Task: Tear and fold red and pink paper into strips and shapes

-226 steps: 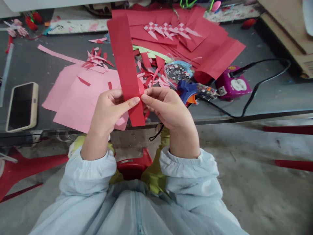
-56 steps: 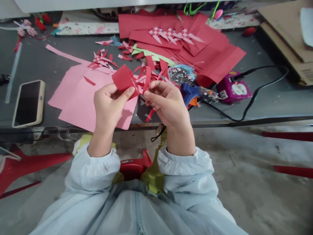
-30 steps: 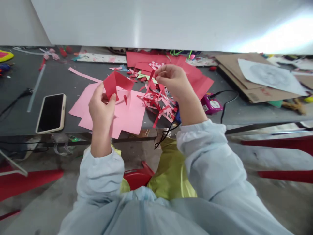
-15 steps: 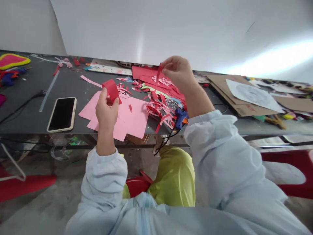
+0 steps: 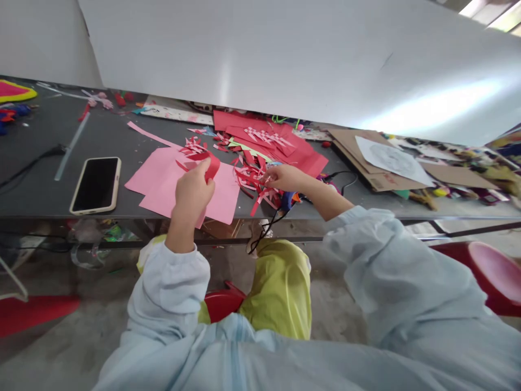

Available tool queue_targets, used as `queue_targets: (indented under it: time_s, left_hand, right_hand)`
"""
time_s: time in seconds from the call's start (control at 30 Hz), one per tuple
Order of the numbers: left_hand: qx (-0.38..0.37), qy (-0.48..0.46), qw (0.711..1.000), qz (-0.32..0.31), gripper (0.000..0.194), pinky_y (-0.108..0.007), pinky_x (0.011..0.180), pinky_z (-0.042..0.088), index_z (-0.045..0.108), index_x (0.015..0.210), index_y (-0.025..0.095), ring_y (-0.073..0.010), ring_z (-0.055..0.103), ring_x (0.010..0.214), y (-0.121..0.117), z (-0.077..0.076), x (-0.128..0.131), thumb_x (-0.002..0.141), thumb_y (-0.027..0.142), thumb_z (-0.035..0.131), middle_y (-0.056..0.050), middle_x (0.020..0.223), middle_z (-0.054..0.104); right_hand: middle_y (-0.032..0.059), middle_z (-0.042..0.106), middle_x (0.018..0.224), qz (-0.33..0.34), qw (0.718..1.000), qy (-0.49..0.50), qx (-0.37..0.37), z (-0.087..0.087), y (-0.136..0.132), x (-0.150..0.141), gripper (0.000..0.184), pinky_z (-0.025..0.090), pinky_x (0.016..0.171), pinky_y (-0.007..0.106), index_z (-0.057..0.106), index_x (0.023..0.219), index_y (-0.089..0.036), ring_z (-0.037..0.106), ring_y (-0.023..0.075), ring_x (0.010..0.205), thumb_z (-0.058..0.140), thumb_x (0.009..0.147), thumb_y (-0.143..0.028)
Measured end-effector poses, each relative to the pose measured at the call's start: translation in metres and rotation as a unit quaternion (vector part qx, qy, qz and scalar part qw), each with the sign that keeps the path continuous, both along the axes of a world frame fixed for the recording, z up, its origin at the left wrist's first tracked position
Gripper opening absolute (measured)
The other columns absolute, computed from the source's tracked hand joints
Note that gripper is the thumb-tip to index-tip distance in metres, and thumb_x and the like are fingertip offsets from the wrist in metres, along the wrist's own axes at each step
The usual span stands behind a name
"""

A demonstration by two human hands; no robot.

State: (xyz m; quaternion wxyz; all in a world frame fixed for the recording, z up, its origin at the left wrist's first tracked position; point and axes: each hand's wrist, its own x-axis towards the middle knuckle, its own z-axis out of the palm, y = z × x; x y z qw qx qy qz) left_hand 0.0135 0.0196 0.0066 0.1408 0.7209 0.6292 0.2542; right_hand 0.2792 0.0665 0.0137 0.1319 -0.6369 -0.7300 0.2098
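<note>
My left hand (image 5: 192,189) is closed around a curled red paper strip (image 5: 213,166), held above the pink paper sheets (image 5: 222,198) on the table. Farther right, my right hand (image 5: 288,177) reaches into a heap of cut red and pink paper strips (image 5: 257,187). Its fingertips are bent together at the heap; what they pinch, if anything, is hidden among the scraps. Just below that hand lies a blue glue gun (image 5: 287,201), partly covered by strips, its black cord hanging over the table's edge.
Red paper sheets (image 5: 311,157) lie behind the heap. At left are a phone (image 5: 95,185) and a clear glue stick (image 5: 72,146). Cardboard sheets (image 5: 345,149) with a drawing on white paper (image 5: 393,162) are at right. A white panel (image 5: 244,49) stands along the back.
My right hand has come down toward me from above the red sheets to the heap of strips. My left hand has moved right, still gripping the curled red strip. The view has shifted slightly right.
</note>
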Motion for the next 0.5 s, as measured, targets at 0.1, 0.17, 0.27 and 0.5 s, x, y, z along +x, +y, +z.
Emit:
queue_targets:
  time_s: [0.1, 0.17, 0.27, 0.5]
  left_hand:
    - [-0.004, 0.018, 0.999, -0.026, 0.061, -0.039, 0.093, 0.055, 0.048, 0.152, 0.023, -0.0272, 0.071, 0.106, -0.006, -0.002, 0.017, 0.091, 0.017, 0.05, -0.011, 0.119, 0.075]
    - [-0.004, 0.037, 0.998, -0.047, 0.063, -0.038, 0.089, 0.055, 0.044, 0.154, 0.023, -0.0263, 0.072, 0.1, -0.01, -0.003, 0.027, 0.092, 0.018, 0.049, -0.011, 0.112, 0.076]
    - [-0.004, 0.048, 0.996, -0.079, 0.065, -0.035, 0.086, 0.054, 0.04, 0.157, 0.025, -0.0244, 0.072, 0.098, -0.015, -0.005, 0.04, 0.093, 0.016, 0.047, -0.009, 0.107, 0.077]
    - [0.002, 0.043, 0.994, -0.105, 0.054, -0.035, 0.088, 0.053, 0.05, 0.15, 0.025, -0.025, 0.071, 0.105, -0.021, -0.01, 0.044, 0.096, 0.019, 0.046, -0.01, 0.113, 0.076]
  right_hand:
    - [-0.0053, 0.048, 0.049, -0.014, 1.0, 0.004, 0.008, 0.009, -0.007, -0.007, 0.018, 0.028, 0.055, 0.029, 0.069, 0.061, -0.021, 0.041, 0.0105, 0.05, 0.075, 0.077, -0.014]
    - [-0.0048, 0.045, 0.047, -0.027, 1.0, 0.015, 0.0, 0.014, -0.009, -0.015, 0.02, 0.028, 0.055, 0.031, 0.072, 0.066, -0.02, 0.041, 0.0116, 0.049, 0.07, 0.085, -0.026]
    - [-0.0024, 0.051, 0.05, -0.041, 0.997, 0.049, -0.032, 0.017, -0.01, -0.031, 0.035, 0.032, 0.055, 0.03, 0.071, 0.071, -0.02, 0.047, 0.0125, 0.05, 0.059, 0.095, -0.041]
    - [0.0007, 0.063, 0.059, -0.059, 0.981, 0.163, -0.086, 0.012, -0.011, -0.048, 0.033, 0.043, 0.055, 0.025, 0.065, 0.065, -0.02, 0.055, 0.012, 0.055, 0.072, 0.088, -0.042]
